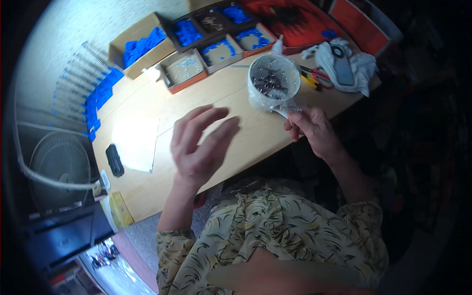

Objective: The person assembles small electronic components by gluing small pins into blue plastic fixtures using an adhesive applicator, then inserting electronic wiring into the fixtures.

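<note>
A round white cup point(252, 98) stands near the right part of the wooden table, with clear plastic around it and small dark shiny pieces inside. My right hand point(314, 132) is closed at its near side, where a short white handle and crinkled clear plastic run into the fingers. My left hand point(200, 142) hovers over the table to the left of the cup, fingers apart and bent, slightly blurred. Nothing shows between its fingers.
Along the back, trays point(186, 71) hold small metal and blue parts, beside a cardboard box point(118, 49) of blue pieces. Yellow-handled pliers point(309, 80) and a white cloth point(361, 73) bearing a phone lie right. A lit white sheet point(135, 142) and black object point(114, 160) lie left.
</note>
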### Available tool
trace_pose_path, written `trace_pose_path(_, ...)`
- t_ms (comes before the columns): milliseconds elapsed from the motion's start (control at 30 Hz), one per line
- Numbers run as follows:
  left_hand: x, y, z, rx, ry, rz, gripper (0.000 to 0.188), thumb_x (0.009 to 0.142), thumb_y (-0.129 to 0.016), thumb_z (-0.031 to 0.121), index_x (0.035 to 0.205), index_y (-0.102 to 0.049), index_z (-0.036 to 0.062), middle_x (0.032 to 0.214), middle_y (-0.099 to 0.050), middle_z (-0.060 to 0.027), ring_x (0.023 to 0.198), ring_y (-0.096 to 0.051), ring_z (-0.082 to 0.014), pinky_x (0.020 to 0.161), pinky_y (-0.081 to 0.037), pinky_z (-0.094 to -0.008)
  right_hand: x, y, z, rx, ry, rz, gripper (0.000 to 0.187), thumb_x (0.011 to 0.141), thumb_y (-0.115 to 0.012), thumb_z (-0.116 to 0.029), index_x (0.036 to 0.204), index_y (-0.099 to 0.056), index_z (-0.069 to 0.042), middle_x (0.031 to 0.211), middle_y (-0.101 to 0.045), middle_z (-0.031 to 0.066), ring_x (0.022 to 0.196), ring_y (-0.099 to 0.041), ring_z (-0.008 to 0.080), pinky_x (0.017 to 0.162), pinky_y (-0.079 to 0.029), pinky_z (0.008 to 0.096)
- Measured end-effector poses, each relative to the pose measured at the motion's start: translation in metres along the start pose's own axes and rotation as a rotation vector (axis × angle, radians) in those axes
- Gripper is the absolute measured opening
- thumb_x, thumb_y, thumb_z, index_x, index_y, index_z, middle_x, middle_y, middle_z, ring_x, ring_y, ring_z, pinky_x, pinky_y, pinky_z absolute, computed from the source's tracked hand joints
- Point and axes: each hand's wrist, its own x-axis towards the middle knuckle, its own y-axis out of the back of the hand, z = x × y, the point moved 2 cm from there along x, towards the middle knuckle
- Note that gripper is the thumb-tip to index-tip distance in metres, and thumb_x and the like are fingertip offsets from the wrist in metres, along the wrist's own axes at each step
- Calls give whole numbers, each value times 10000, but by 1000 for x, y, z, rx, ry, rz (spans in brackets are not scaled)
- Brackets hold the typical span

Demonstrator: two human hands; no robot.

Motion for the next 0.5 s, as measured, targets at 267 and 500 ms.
trace_pose_path(267, -24, -12, -5, 145, -143, 18, 338, 699, -856, 210, 1008, -719, 215, 1238, -627, 7, 1144, -553, -201, 901, -455, -363, 11, -48, -2, 30, -6, -235, 351, 1026, -552, -318, 965, -651, 13, 760, -591, 11, 634, -539, 51, 583, -454, 228)
trace_pose_path(500, -26, 6, -4, 203, -179, 13, 345, 696, -882, 253, 1005, -732, 225, 1141, -663, 78, 1120, -565, -175, 882, -453, -377, 11, -57, 2, 28, -82, -325, 393, 1035, -524, -350, 942, -635, 15, 772, -586, 13, 651, -535, 53, 591, -452, 233)
